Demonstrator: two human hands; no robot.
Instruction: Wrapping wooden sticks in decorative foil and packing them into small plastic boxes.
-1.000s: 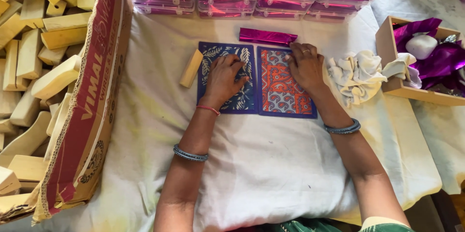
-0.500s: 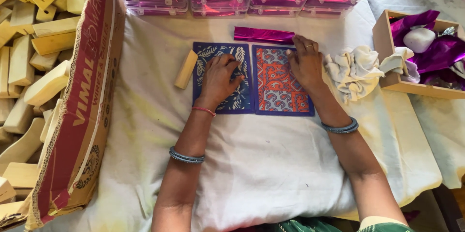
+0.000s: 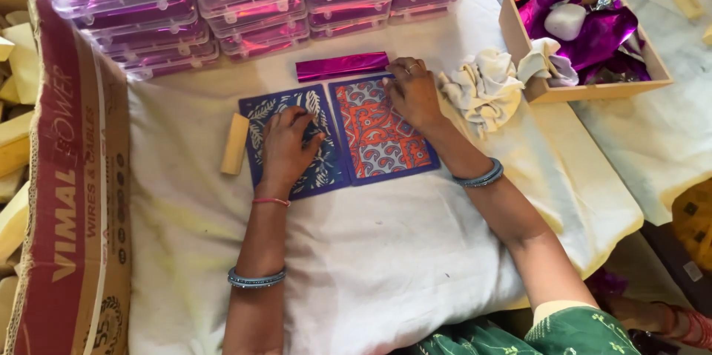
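Observation:
Two patterned cards lie side by side on a white cloth [image 3: 386,266]. My left hand [image 3: 288,146] rests flat on the blue card with white leaves [image 3: 259,112]. On the top right corner of the blue card with the orange-red pattern [image 3: 378,140] my right hand [image 3: 412,91] presses, fingers spread. A shiny magenta foil-wrapped bar [image 3: 341,66] lies just beyond the cards, close to my right fingertips. A pale yellow bar [image 3: 235,144] sits left of the leaf card.
Stacked clear plastic boxes with magenta contents [image 3: 245,6] line the far edge. A cardboard carton [image 3: 74,199] of pale yellow bars stands at left. Crumpled cream cloth [image 3: 482,88] and a wooden tray [image 3: 593,89] with purple foil lie at right.
The view has shifted a little. Both hands stay on the two cards, with my right hand slid slightly toward the upper corner of the orange-red card.

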